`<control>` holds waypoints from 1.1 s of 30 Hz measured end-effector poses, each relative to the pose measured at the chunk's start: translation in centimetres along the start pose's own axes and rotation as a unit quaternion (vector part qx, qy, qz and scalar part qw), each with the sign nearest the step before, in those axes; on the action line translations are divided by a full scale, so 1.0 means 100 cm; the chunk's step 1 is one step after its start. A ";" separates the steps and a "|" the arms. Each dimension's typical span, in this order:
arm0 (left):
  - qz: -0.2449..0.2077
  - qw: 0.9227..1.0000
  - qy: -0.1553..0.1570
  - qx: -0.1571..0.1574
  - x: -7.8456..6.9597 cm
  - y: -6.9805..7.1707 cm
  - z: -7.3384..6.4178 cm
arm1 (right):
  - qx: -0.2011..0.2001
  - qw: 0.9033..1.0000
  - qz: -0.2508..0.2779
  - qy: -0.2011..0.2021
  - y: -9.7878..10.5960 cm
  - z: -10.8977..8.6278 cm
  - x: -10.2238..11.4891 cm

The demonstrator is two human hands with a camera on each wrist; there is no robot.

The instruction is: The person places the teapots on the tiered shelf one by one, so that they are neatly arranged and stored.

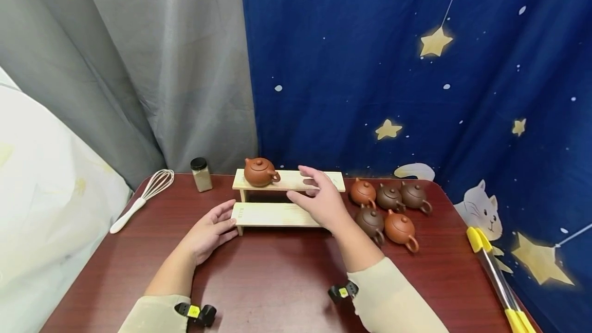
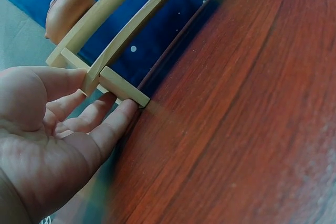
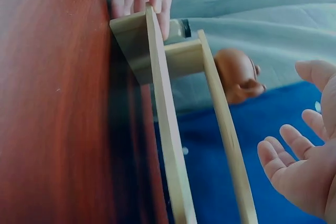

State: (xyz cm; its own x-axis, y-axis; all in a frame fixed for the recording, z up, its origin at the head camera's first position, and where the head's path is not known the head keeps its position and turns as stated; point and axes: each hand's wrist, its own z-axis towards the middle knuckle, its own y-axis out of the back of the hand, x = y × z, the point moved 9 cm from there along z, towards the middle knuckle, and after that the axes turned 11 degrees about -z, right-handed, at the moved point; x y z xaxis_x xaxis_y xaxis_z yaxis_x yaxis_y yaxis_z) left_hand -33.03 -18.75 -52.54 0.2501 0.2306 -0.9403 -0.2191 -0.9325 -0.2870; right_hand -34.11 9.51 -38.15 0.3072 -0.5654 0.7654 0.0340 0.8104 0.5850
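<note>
A two-tier wooden display stand point(image 1: 273, 215) stands at the back middle of the table, its lower board in front. My left hand point(image 1: 211, 230) grips the stand's left end; in the left wrist view the thumb point(image 2: 65, 81) lies on the board's end and the fingertips are at the leg. On the upper board's left part sits a reddish-brown teapot point(image 1: 260, 172), handle to the right. My right hand point(image 1: 324, 202) is over the stand's right part, fingers spread and loosely bent, with nothing in it. The right wrist view shows that hand point(image 3: 310, 166) apart from the boards point(image 3: 170, 124).
Right of the stand are several small teapots, some reddish like this one point(image 1: 400, 227), others dark brown point(image 1: 369, 221). A black-lidded jar point(image 1: 201, 174) and a white whisk point(image 1: 143, 199) lie left. Yellow-tipped tongs point(image 1: 497, 274) rest along the right edge. Curtains hang behind.
</note>
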 end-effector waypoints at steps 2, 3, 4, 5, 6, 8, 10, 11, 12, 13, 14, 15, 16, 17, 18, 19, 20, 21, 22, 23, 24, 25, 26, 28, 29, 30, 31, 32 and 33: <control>0.000 1.000 0.001 -0.001 -0.001 0.000 -0.001 | -0.004 1.000 0.012 -0.005 0.008 -0.007 -0.007; 0.000 1.000 0.002 -0.002 -0.001 0.000 -0.001 | -0.006 1.000 0.015 -0.009 0.012 -0.011 -0.011; 0.000 1.000 0.003 -0.003 -0.001 -0.001 -0.001 | -0.008 1.000 0.017 -0.011 0.016 -0.015 -0.015; 0.001 1.000 0.002 -0.001 -0.001 -0.002 -0.001 | -0.009 1.000 0.020 -0.012 0.021 -0.018 -0.018; 0.000 1.000 0.002 -0.003 0.000 -0.002 0.000 | -0.010 1.000 0.023 -0.015 0.025 -0.021 -0.021; -0.002 1.000 0.002 -0.007 0.000 -0.002 0.000 | -0.012 0.999 0.032 -0.016 0.034 -0.027 -0.027; -0.004 1.000 0.002 -0.006 0.001 -0.002 0.000 | -0.017 0.999 0.033 -0.015 0.044 -0.034 -0.034; -0.003 1.000 0.002 -0.004 0.001 -0.002 0.000 | -0.021 0.999 0.034 -0.016 0.049 -0.037 -0.038; -0.005 1.000 0.004 -0.007 0.001 -0.002 0.000 | -0.026 0.999 0.032 -0.015 0.054 -0.041 -0.043; -0.004 1.000 0.003 -0.005 0.001 -0.002 -0.001 | -0.033 0.999 0.027 -0.015 0.060 -0.044 -0.048; -0.003 1.000 0.003 -0.004 0.001 -0.002 -0.001 | -0.040 0.999 0.022 -0.017 0.066 -0.048 -0.053; -0.002 1.000 0.002 -0.002 0.001 -0.002 -0.001 | -0.047 0.999 0.016 -0.020 0.071 -0.052 -0.058; -0.002 1.000 0.002 -0.003 0.001 -0.002 -0.001 | -0.054 0.998 0.010 -0.025 0.077 -0.056 -0.064; -0.001 1.000 0.002 -0.004 0.001 -0.001 -0.001 | -0.060 0.998 0.005 -0.029 0.083 -0.059 -0.068; -0.001 1.000 0.002 -0.006 0.000 -0.001 -0.001 | -0.065 0.997 0.001 -0.035 0.088 -0.062 -0.073; 0.000 1.000 0.002 -0.006 0.001 -0.001 0.000 | -0.069 0.997 0.001 -0.041 0.094 -0.065 -0.077; 0.000 1.000 0.002 -0.008 0.001 -0.001 0.000 | -0.074 0.996 0.000 -0.046 0.100 -0.068 -0.081; 0.000 1.000 0.003 -0.008 0.001 -0.001 0.001 | -0.077 0.996 0.000 -0.051 0.106 -0.071 -0.084; 0.000 1.000 0.003 -0.009 0.001 -0.001 0.001 | -0.081 0.995 -0.002 -0.055 0.111 -0.074 -0.088; 0.000 1.000 0.004 -0.008 0.000 -0.001 0.001 | -0.085 0.995 -0.004 -0.057 0.117 -0.076 -0.091; 0.000 1.000 0.003 -0.008 0.000 -0.001 0.001 | -0.090 0.994 -0.009 -0.059 0.122 -0.077 -0.094; 0.001 1.000 0.003 -0.007 0.000 -0.001 0.001 | -0.094 0.994 -0.016 -0.059 0.128 -0.079 -0.097; 0.000 1.000 0.003 -0.007 -0.001 -0.001 0.001 | -0.099 0.993 -0.023 -0.058 0.133 -0.080 -0.101; -0.001 1.000 0.003 -0.006 -0.001 -0.001 0.001 | -0.109 0.992 -0.037 -0.054 0.143 -0.082 -0.107; -0.002 1.000 0.003 -0.006 -0.001 -0.001 0.000 | -0.114 0.991 -0.045 -0.052 0.147 -0.083 -0.110; -0.001 1.000 0.003 -0.005 -0.001 -0.001 0.000 | -0.118 0.990 -0.052 -0.050 0.152 -0.084 -0.113; -0.002 1.000 0.003 -0.005 0.000 -0.001 0.000 | -0.123 0.989 -0.057 -0.050 0.156 -0.085 -0.116; -0.002 1.000 0.003 -0.005 0.000 -0.001 0.000 | -0.128 0.989 -0.059 -0.050 0.160 -0.087 -0.119; -0.002 1.000 0.003 -0.005 0.000 0.000 0.000 | -0.132 0.988 -0.062 -0.051 0.163 -0.088 -0.122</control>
State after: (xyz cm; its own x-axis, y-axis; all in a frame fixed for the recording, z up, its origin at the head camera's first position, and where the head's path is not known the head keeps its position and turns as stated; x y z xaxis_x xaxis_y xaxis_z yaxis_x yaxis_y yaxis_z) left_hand -32.99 -18.72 -52.53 0.2572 0.2328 -0.9379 -0.2092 -0.9341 -0.2893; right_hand -28.95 31.03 -40.32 0.1886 -0.6651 0.7226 0.3165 0.7377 0.5964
